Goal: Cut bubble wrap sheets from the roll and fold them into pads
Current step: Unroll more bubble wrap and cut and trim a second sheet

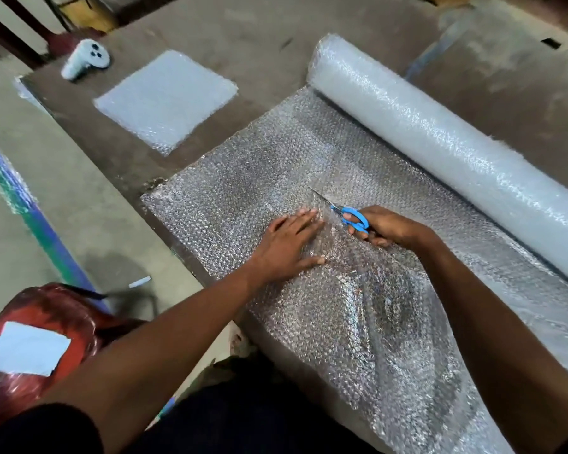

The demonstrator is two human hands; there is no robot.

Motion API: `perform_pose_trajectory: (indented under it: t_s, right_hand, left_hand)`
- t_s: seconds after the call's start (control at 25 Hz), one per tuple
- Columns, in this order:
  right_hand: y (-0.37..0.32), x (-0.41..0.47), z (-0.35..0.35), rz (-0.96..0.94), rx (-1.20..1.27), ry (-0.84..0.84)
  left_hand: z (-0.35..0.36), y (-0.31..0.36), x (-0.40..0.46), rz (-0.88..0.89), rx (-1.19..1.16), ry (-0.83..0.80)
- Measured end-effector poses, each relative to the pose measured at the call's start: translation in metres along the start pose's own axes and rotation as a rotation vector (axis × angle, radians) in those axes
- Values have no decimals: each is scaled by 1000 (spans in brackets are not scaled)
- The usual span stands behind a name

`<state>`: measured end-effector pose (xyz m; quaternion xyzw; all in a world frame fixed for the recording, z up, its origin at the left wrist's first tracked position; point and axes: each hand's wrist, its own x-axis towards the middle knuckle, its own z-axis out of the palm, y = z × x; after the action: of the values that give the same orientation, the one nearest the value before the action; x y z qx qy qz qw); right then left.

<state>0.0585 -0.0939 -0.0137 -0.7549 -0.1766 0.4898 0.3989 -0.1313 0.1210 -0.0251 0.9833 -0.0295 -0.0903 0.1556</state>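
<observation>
the right hand (384, 226) is gripping a pair of blue-handled scissors (345, 213), its fingers (358, 232) curled through the loops, with the blades pointing away from the person and lying on the unrolled bubble wrap sheet (243, 198). the left hand (291, 244) is pressing flat on the sheet just beside the scissors, its fingers (304, 216) stretched out wide and holding nothing, only pinning the wrap down. the sheet is lying spread across the brown worktop (118, 132) and is running back to the roll (440, 139), which is resting along the far right side. nearer the person the sheet is rumpling and hanging over the worktop's edge. a folded pad (166, 99) of bubble wrap is sitting well apart on the worktop, to the far left of the roll, and a white controller (86, 59) is lying beyond it near the corner. a red bag (43, 329) (a white label on top) is sitting low at the left, off the worktop.
</observation>
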Motion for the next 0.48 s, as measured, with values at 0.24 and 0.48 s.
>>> perform_pose_trajectory:
  t_s: [0.24, 0.48]
  right_hand:
    - [-13, 15, 3, -9, 34, -26]
    - [-25, 29, 11, 32, 9, -35]
  left_hand:
    - [6, -3, 1, 3, 36, -30]
    - [3, -3, 2, 5, 21, -72]
